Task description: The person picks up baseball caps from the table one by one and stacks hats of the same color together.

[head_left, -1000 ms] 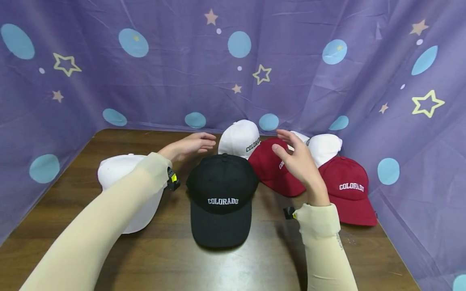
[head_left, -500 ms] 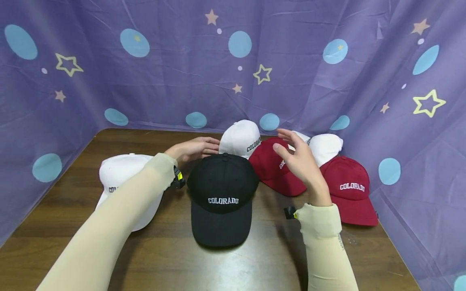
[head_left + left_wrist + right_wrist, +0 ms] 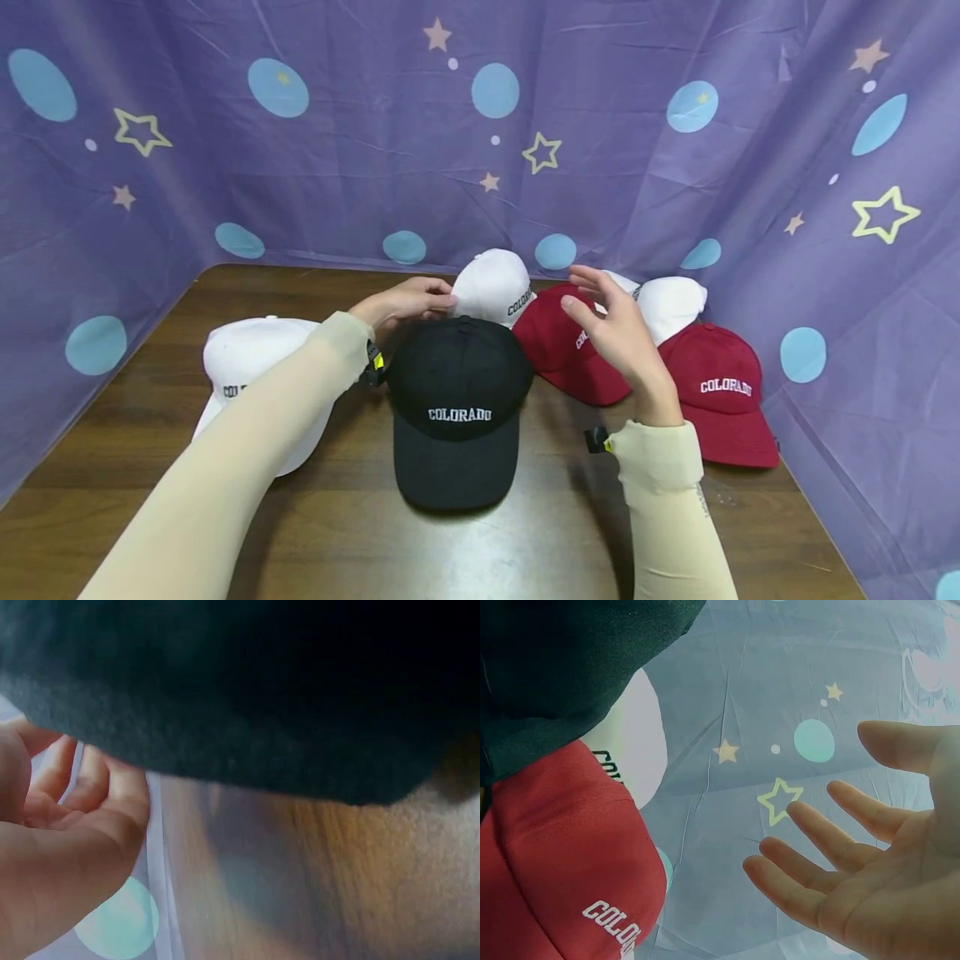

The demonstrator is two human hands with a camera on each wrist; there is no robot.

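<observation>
left hand (image 3: 405,300): stretched out past the left side of the black cap (image 3: 460,375), fingertips at the left edge of the rear white cap (image 3: 483,286)
left grip: fingers bent; cannot tell if pinching or just touching, black cap blocks part of the wrist view
right hand (image 3: 618,329): raised, seen across the middle red cap (image 3: 546,333), palm turned inward
right grip: wide, thumb and fingers apart
rear white cap: on the bench (image 3: 555,533) near its back edge, dark COLORADO lettering, lower part behind black cap and middle red cap
black cap: centre, between the two arms, brim toward the person, white COLORADO
middle red cap: just right of black cap, lettering partly covered by right hand
right red cap (image 3: 712,375): right side of bench, brim toward the person, white COLORADO
back-right white cap (image 3: 671,302): behind right red cap, lying tilted
left white cap (image 3: 255,350): left side, partly covered by the left sleeve (image 3: 232,442)
right sleeve (image 3: 663,492): pale cream like the left, cuff folded
bench surface: brown wood grain, glare at front
curtain (image 3: 420,167): purple, blue spots, stars
</observation>
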